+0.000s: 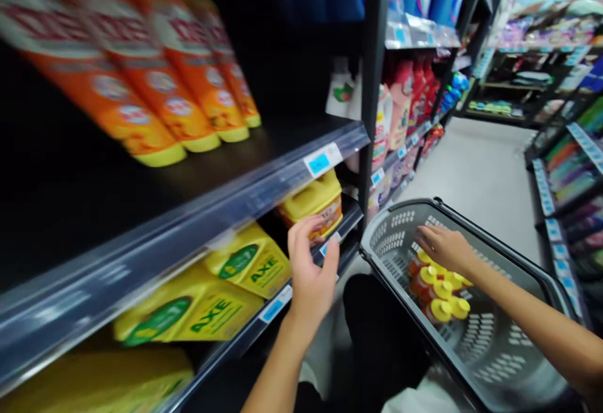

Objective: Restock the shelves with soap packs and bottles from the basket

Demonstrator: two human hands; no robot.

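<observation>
My left hand (311, 265) is raised at the lower shelf, thumb apart from the fingers, with nothing in it. Just behind its fingertips sits a yellow jug (313, 203) with an orange label; I cannot tell whether they touch. To the left, yellow AXE jugs (230, 306) lie tilted on the same shelf. My right hand (445, 250) hovers inside the grey shopping basket (506, 268), fingers stretched out and empty. Under it stand several small bottles (440, 287) with yellow caps and orange-red bodies, partly hidden by the hand.
Orange bottles (174, 80) with yellow bases stand blurred on the upper shelf (282, 177). A dark shelf post (370, 86) rises beyond it, with pink and red bottles (405, 96) further along. The aisle floor (480, 168) runs between this shelving and the right-hand racks (565, 212).
</observation>
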